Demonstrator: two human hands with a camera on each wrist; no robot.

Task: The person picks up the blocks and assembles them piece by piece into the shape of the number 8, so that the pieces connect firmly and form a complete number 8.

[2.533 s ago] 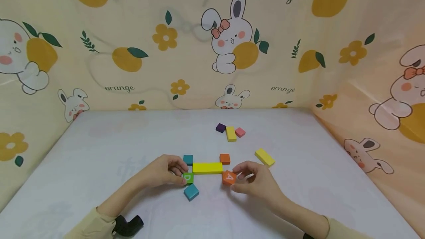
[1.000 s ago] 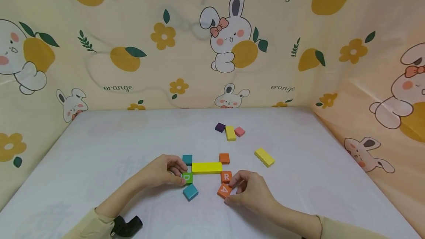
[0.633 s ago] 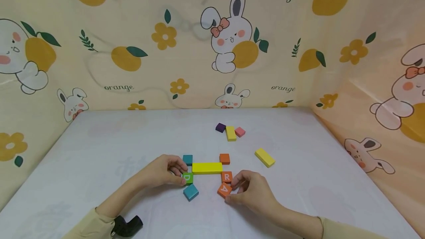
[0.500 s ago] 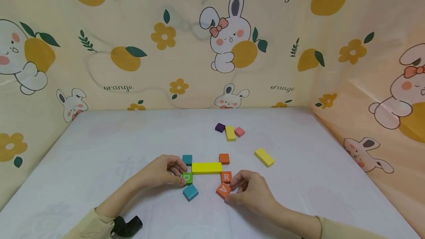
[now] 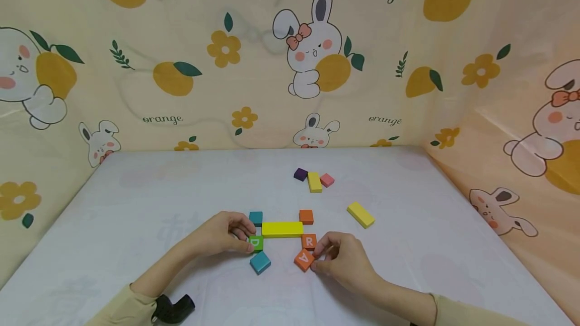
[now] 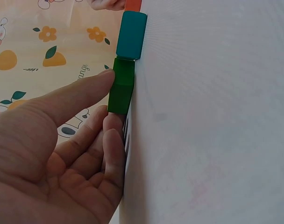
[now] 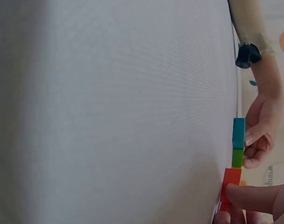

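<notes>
My left hand (image 5: 228, 233) pinches a green letter block (image 5: 256, 243) marked D between thumb and fingertips. A teal block (image 5: 260, 262) sits turned at an angle, its corner near the green one's front side. On the other side, my right hand (image 5: 346, 260) has thumb and index finger at an orange block (image 5: 304, 260) marked A, which is turned like a diamond. Just behind that lies an orange block (image 5: 309, 241) marked R. A long yellow block (image 5: 282, 229) spans between the two sides. In the right wrist view, the thumb presses the orange A block (image 7: 232, 179).
A teal block (image 5: 256, 218) and an orange block (image 5: 306, 216) stand at the yellow bar's back corners. Farther back are purple (image 5: 301, 174), yellow (image 5: 314, 182) and pink (image 5: 327, 180) blocks. Another yellow block (image 5: 361, 215) lies to the right. A black wrist device (image 5: 174, 309) is at the left sleeve.
My right hand has brought the orange A block toward me from over the R block, then edged it slightly left. Its thumb has shifted to the block's right corner. The left hand stays put.
</notes>
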